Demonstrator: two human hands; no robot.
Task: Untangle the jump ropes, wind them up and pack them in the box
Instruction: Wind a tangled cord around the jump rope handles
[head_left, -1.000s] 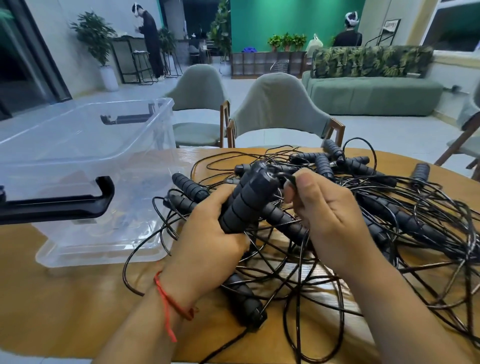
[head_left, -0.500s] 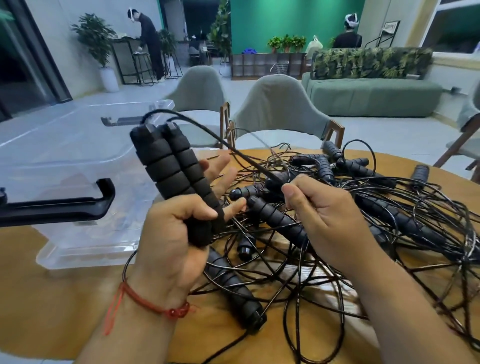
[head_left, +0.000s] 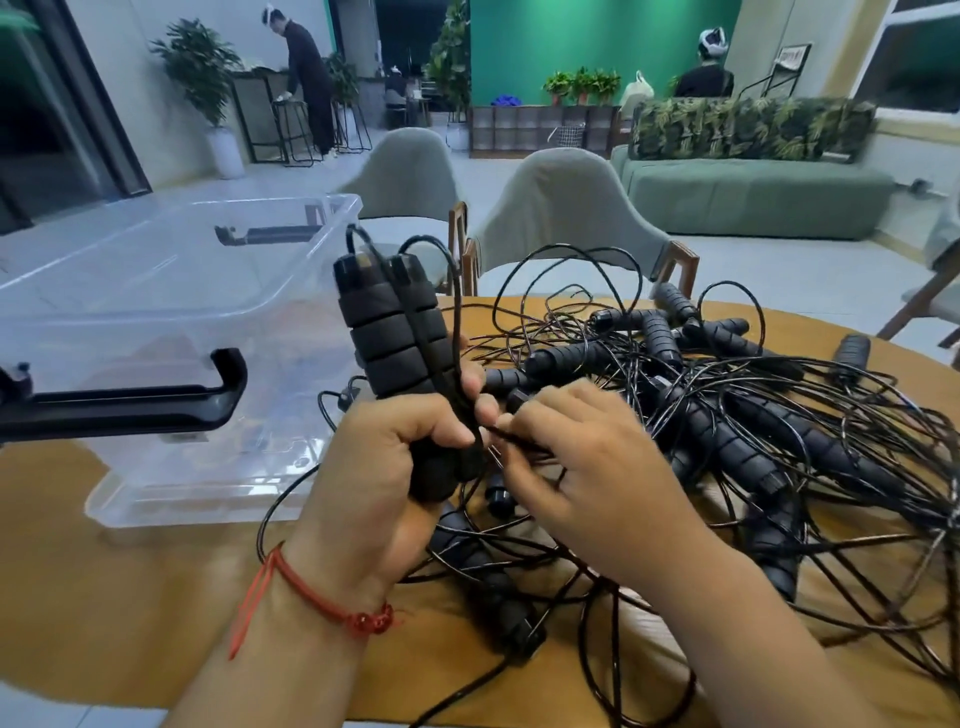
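My left hand (head_left: 384, 467) grips two black foam jump-rope handles (head_left: 389, 332) side by side, held upright above the table. Their thin black cords loop out of the tops and run down along the handles. My right hand (head_left: 587, 462) pinches one black cord (head_left: 511, 434) right beside the left fingers. A tangled pile of jump ropes (head_left: 727, 426) with several black handles and many cords covers the right half of the round wooden table (head_left: 130, 597). The clear plastic box (head_left: 156, 322) with black latches stands open at the left.
Two grey chairs (head_left: 566, 218) stand behind the table's far edge. A green sofa (head_left: 753, 197) is further back at right. Two people stand far off in the room. One loose handle (head_left: 498, 587) lies on the table under my wrists.
My left hand has closed fully round the two handles and brought them upright nearer the middle. My right hand has moved left to meet it, pinching the cord.
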